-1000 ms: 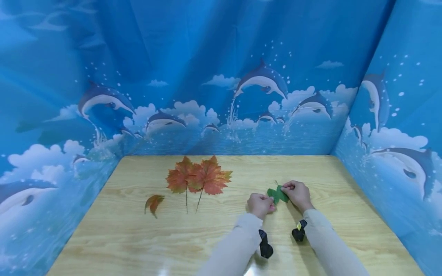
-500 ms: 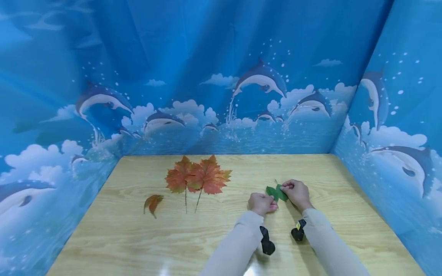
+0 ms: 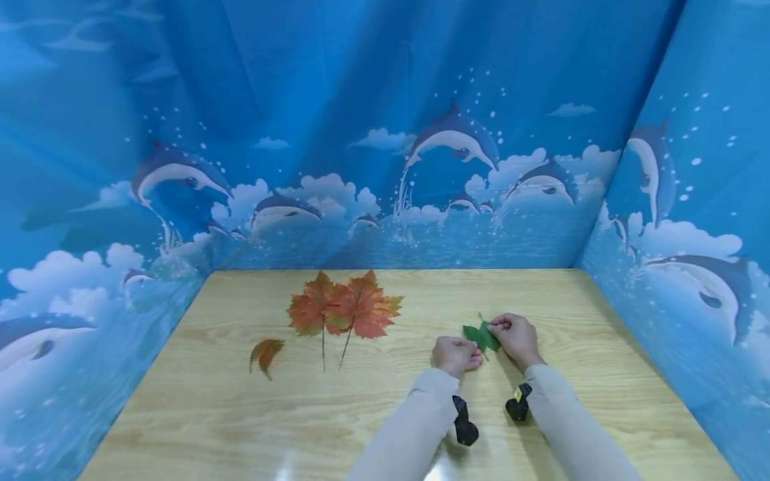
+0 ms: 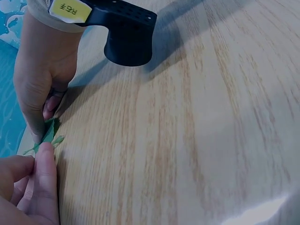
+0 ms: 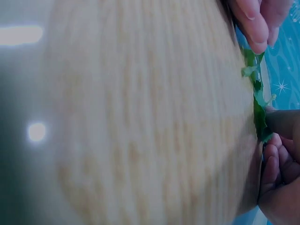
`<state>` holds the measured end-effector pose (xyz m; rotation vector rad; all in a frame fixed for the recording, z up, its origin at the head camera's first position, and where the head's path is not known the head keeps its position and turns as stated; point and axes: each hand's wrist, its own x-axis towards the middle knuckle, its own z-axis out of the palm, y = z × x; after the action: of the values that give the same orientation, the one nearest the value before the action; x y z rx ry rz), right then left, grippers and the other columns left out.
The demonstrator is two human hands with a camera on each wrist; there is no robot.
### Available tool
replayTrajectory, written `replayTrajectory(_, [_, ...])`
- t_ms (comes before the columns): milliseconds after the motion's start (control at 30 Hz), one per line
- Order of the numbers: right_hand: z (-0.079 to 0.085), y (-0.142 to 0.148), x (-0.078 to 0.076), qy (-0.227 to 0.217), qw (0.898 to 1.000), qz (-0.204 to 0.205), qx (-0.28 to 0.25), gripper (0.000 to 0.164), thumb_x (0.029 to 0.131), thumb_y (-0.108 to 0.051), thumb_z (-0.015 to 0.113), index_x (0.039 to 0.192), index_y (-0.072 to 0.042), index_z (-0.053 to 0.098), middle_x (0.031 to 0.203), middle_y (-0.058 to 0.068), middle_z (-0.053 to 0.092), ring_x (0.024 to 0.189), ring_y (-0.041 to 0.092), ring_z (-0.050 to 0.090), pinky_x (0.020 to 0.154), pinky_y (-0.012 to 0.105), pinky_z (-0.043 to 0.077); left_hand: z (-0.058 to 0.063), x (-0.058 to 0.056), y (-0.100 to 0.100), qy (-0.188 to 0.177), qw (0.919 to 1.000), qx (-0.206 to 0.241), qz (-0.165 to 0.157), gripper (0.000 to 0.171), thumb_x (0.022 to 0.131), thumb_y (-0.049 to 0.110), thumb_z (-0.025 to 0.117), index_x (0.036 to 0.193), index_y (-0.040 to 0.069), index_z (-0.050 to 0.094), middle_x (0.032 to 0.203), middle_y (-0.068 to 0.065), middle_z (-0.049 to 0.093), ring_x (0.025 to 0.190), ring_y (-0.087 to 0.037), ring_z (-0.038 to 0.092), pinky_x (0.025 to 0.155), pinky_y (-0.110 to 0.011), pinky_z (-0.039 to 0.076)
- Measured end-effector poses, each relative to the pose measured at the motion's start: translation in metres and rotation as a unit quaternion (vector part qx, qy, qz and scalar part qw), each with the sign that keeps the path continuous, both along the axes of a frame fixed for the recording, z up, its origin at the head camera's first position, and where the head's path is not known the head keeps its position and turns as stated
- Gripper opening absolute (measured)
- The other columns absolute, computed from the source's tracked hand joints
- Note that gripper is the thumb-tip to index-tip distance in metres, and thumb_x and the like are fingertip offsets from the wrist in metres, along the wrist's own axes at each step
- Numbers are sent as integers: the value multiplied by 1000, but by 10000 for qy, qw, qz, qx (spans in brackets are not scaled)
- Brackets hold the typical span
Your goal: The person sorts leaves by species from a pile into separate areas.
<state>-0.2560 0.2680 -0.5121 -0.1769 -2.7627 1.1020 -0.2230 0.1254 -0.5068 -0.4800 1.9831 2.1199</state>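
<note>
In the head view, a green leaf with two visible lobes and a thin stem is held a little above or on the table; the gap is too small to tell. My left hand pinches its left side between thumb and fingers. On the other side, the fingertips of my right hand pinch the right lobe. The left wrist view shows the leaf between both hands, partly hidden by fingers. Its jagged green edge shows in the right wrist view.
Two overlapping orange-red maple leaves with dark stems lie at the table's back, left of the hands. A curled brownish-orange leaf lies farther left. Blue dolphin-print curtain borders the wooden table at the back and sides.
My left hand has shifted slightly right, and the green leaf has turned a little between the fingers. Both hands keep their pinch. The maple leaves lie as before.
</note>
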Motion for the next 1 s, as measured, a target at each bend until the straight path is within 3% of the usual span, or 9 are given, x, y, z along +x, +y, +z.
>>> replayTrajectory(167, [-3, 2, -1, 0, 10000, 27, -46, 16, 89, -15, 67, 94, 1, 69, 77, 7, 65, 67, 16, 57, 60, 27, 45, -5, -1, 0, 67, 9998, 156, 56, 5, 83, -1, 68, 80, -4, 71, 67, -13, 70, 57, -20, 69, 52, -26, 56])
replayTrajectory(467, [-5, 2, -1, 84, 9999, -40, 94, 14, 88, -13, 68, 93, 0, 69, 77, 9, 66, 68, 18, 59, 61, 28, 45, -6, -1, -2, 210, 9991, 375, 20, 5, 84, -2, 67, 82, -4, 71, 69, -15, 70, 54, -15, 67, 51, -25, 56])
replayTrajectory(833, [-7, 0, -2, 103, 9999, -29, 38, 16, 88, -16, 68, 92, -1, 69, 75, 6, 64, 65, 14, 56, 60, 25, 43, 1, -1, -5, -128, 9998, 39, -142, 5, 85, 2, 68, 82, -1, 68, 71, -12, 71, 58, -19, 69, 52, -27, 56])
replayTrajectory(1000, [-7, 1, -2, 167, 9998, -99, 31, 15, 87, -15, 69, 91, -1, 69, 73, 6, 64, 63, 13, 56, 59, 24, 42, 3, -1, -3, -105, 9998, -19, -182, 5, 85, 3, 68, 82, -1, 66, 70, -11, 71, 59, -19, 69, 52, -27, 56])
